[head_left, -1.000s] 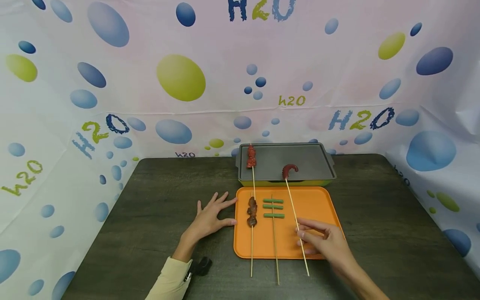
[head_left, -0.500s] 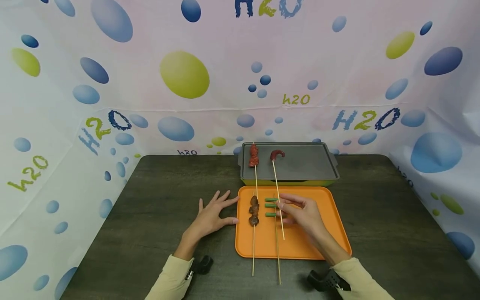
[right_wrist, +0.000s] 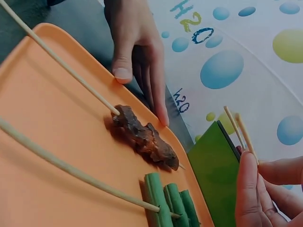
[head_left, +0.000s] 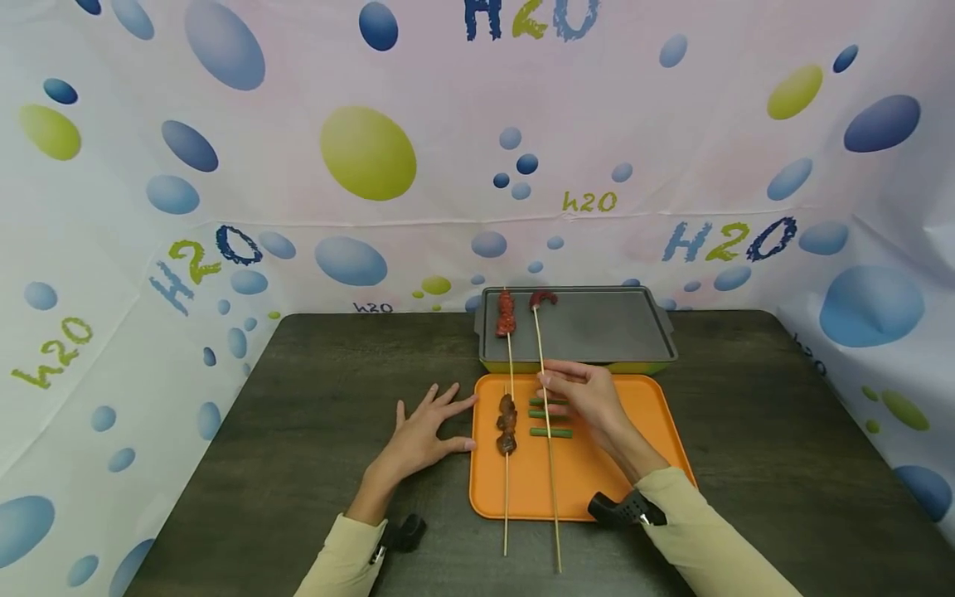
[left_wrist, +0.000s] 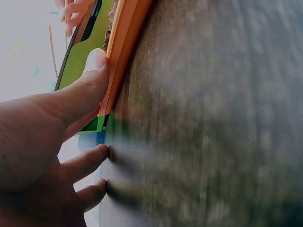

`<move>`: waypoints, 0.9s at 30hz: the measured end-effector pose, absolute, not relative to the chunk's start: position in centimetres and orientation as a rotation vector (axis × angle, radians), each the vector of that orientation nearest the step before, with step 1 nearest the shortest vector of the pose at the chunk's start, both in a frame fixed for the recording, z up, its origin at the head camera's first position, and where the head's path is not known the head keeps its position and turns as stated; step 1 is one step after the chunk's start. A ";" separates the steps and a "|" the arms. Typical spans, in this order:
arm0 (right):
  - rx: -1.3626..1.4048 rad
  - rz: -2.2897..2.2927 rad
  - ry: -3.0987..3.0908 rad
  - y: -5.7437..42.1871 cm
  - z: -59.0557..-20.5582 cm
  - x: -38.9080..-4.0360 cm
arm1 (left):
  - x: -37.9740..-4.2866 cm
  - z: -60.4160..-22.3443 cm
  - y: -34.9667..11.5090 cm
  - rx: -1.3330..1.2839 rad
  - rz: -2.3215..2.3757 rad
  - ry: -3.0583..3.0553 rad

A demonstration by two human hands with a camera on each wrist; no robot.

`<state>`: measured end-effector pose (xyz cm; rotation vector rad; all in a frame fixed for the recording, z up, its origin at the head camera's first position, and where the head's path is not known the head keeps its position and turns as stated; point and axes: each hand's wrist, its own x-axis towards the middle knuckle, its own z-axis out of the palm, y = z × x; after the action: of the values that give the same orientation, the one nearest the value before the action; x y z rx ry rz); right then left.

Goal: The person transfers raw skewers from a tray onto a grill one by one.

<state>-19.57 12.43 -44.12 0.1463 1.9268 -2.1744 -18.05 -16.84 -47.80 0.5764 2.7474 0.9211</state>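
Note:
My right hand [head_left: 585, 398] pinches a wooden skewer with a curled dark red piece [head_left: 543, 298], perhaps a tentacle, at its tip. That tip is over the left part of the grey grill pan [head_left: 604, 323], right of a red meat skewer [head_left: 506, 313]. Fingers spread, my left hand [head_left: 418, 435] touches the left rim of the orange tray [head_left: 642, 423]; its thumb meets the rim in the left wrist view. A brown meat skewer [right_wrist: 144, 137] and a skewer of green stalks [right_wrist: 158, 201] lie on the tray. My right hand partly hides the stalks in the head view.
The pan stands directly behind the tray on a dark wooden table [head_left: 358, 356]. A patterned H2O sheet [head_left: 418, 83] hangs behind the table and along its sides. Two skewer sticks stick out past the tray's front edge.
My right hand has moved forward and left, carrying its skewer from the tray's right side until the dark red piece came beside the red meat skewer. My left hand stays at the rim.

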 end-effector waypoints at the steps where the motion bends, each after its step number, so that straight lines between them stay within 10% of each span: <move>1: 0.150 -2.178 1.922 12.4 -44.1 -19.7 | -18.0 -47.8 -16.9 0.573 0.922 2.746; 27: 0.031 -2.197 1.866 14.5 -44.2 -16.8 | -17.9 -48.1 -16.8 0.584 0.936 2.750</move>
<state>-16.82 14.55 -44.22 0.0310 1.8665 -2.1970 -17.90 -16.82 -48.09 0.5842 2.7498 0.9359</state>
